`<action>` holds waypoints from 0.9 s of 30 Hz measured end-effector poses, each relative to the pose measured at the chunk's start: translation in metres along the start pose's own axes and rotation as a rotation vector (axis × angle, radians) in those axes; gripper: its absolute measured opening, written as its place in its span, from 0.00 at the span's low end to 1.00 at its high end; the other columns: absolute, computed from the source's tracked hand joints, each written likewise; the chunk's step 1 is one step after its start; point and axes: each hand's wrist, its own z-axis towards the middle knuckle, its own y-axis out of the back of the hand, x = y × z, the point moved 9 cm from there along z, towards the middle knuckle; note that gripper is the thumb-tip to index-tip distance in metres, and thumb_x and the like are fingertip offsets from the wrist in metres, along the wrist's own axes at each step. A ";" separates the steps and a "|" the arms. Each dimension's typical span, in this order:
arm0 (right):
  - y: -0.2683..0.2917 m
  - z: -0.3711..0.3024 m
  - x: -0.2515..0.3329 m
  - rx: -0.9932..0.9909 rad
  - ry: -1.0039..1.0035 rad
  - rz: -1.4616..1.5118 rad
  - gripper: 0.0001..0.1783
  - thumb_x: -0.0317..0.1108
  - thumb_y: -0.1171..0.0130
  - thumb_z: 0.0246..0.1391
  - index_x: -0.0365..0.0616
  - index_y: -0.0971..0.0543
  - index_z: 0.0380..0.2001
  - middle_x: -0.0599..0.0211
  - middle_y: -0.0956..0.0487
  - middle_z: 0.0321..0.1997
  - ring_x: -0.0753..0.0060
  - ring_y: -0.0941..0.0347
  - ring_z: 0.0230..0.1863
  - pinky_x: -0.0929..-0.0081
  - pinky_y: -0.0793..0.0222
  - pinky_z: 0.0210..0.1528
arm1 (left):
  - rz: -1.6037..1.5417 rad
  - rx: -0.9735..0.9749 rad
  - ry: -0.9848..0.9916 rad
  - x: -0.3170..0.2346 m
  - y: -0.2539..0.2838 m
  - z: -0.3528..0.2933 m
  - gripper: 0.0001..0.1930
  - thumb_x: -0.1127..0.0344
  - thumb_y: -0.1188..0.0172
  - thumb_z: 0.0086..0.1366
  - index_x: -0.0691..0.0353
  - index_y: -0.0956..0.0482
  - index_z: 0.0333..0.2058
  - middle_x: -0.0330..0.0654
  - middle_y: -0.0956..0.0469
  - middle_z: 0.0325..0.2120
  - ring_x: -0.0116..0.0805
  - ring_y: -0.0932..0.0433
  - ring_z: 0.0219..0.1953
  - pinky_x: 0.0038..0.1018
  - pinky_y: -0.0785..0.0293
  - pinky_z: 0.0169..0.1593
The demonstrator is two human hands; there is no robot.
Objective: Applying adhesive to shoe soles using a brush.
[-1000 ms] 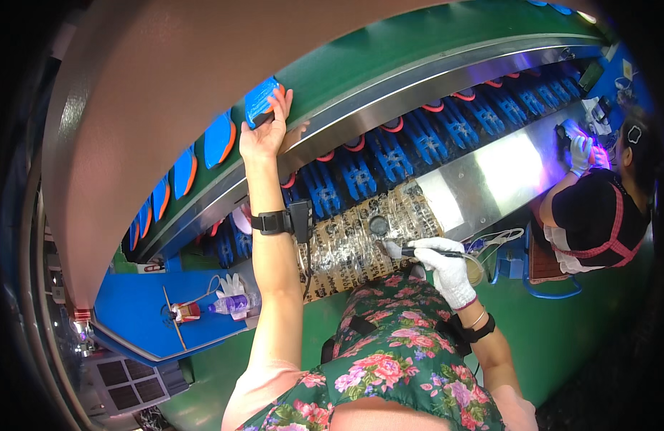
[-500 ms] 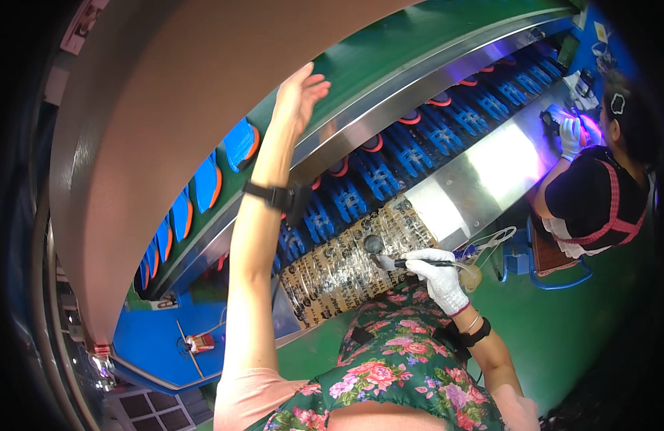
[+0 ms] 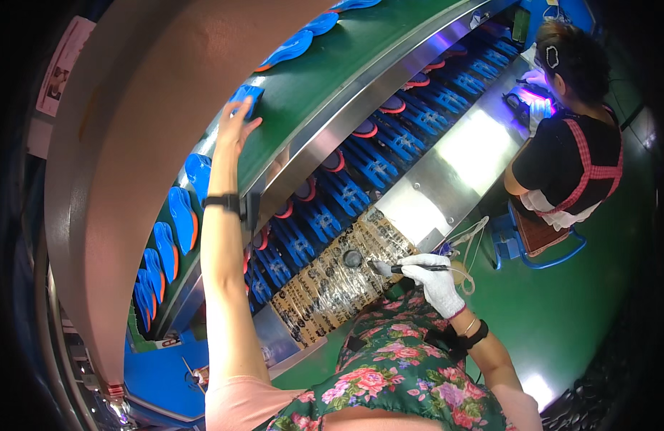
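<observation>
Held the bare left hand (image 3: 236, 131) out over a green belt (image 3: 339, 79), with fingers parted and bent at the near end of a blue insole-shaped piece (image 3: 250, 96); could not tell a firm grip from a light touch there. Had the white-gloved right hand (image 3: 431, 280) closed pen-like around a black-handled brush (image 3: 402, 269), with pale bristles pointing left, low over a brown patterned covering (image 3: 325, 298) under clear film. Could not tell contact from a narrow gap beneath the bristles. Had a round dark thing (image 3: 353, 258) on that covering, just left of the bristles. Saw more blue pieces (image 3: 289, 50) on the belt past the left fingertips, and orange-edged ones (image 3: 182, 215) in a line to the left of the left forearm. Found between the two hands a metal rail (image 3: 353, 134) along the belt and, nearer the right hand, a row of blue holders (image 3: 377, 170) with pink-rimmed dark pieces (image 3: 366, 129). Had a shiny metal tabletop (image 3: 422, 195) ahead of the right hand and a pale cable (image 3: 461, 274) just to its right. Wore a black band (image 3: 220, 203) on the left wrist, and a flowered green apron (image 3: 379, 381) below both hands. Noticed a seated co-worker (image 3: 569, 158) well forward and right of the right hand, facing a purple glow (image 3: 542, 106).
</observation>
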 end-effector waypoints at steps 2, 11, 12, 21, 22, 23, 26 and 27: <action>-0.004 -0.002 0.002 0.036 -0.039 -0.013 0.10 0.29 0.30 0.54 0.41 0.11 0.41 0.73 0.12 0.36 0.88 0.25 0.29 0.86 0.34 0.29 | -0.273 -0.020 -0.025 -0.010 0.007 -0.053 0.14 0.60 0.32 0.68 0.61 0.24 0.43 0.44 0.24 0.42 0.32 0.20 0.40 0.37 0.14 0.46; -0.012 -0.006 0.033 -0.015 0.066 0.115 0.08 0.19 0.35 0.52 0.36 0.13 0.36 0.71 0.18 0.26 0.85 0.30 0.23 0.86 0.38 0.26 | -0.311 -0.166 -0.070 0.046 0.013 -0.300 0.39 0.76 0.31 0.57 0.61 0.39 0.65 0.49 0.30 0.57 0.38 0.21 0.52 0.37 0.23 0.59; -0.018 -0.007 0.046 0.026 0.099 0.125 0.08 0.17 0.35 0.51 0.35 0.14 0.36 0.69 0.18 0.28 0.84 0.29 0.24 0.85 0.35 0.27 | -0.394 -0.151 -0.030 0.060 0.008 -0.308 0.41 0.77 0.32 0.56 0.60 0.42 0.67 0.49 0.29 0.57 0.39 0.21 0.52 0.37 0.23 0.59; -0.093 -0.026 0.128 0.245 0.464 -0.173 0.10 0.14 0.34 0.43 0.34 0.15 0.32 0.57 0.16 0.37 0.65 0.18 0.40 0.73 0.22 0.45 | -1.038 0.286 0.323 0.117 -0.083 -0.377 0.37 0.61 0.38 0.56 0.75 0.33 0.62 0.61 0.24 0.56 0.54 0.21 0.54 0.48 0.24 0.61; -0.106 -0.028 0.139 0.292 0.540 -0.193 0.08 0.15 0.32 0.44 0.34 0.15 0.31 0.55 0.14 0.40 0.64 0.16 0.42 0.70 0.21 0.46 | -1.124 0.310 0.372 0.110 -0.094 -0.391 0.39 0.60 0.38 0.56 0.75 0.36 0.65 0.62 0.26 0.59 0.57 0.23 0.58 0.50 0.25 0.63; -0.116 -0.030 0.146 0.314 0.569 -0.277 0.08 0.16 0.32 0.45 0.35 0.14 0.32 0.54 0.13 0.41 0.63 0.16 0.43 0.70 0.21 0.47 | -1.001 0.297 0.357 0.116 -0.093 -0.401 0.46 0.47 0.34 0.60 0.73 0.40 0.68 0.62 0.30 0.63 0.60 0.26 0.61 0.53 0.29 0.66; -0.129 -0.029 0.143 0.359 0.551 -0.316 0.09 0.19 0.29 0.46 0.37 0.13 0.34 0.53 0.12 0.42 0.64 0.15 0.43 0.68 0.20 0.49 | -1.777 0.505 0.310 0.096 -0.107 -0.420 0.57 0.26 0.37 0.57 0.69 0.42 0.69 0.62 0.32 0.64 0.59 0.28 0.63 0.53 0.32 0.67; -0.131 -0.030 0.145 0.357 0.603 -0.365 0.10 0.19 0.30 0.47 0.37 0.12 0.36 0.54 0.12 0.43 0.65 0.15 0.42 0.69 0.20 0.48 | -1.693 0.400 0.391 0.107 -0.107 -0.423 0.60 0.15 0.49 0.55 0.62 0.40 0.70 0.57 0.32 0.65 0.54 0.29 0.64 0.51 0.33 0.68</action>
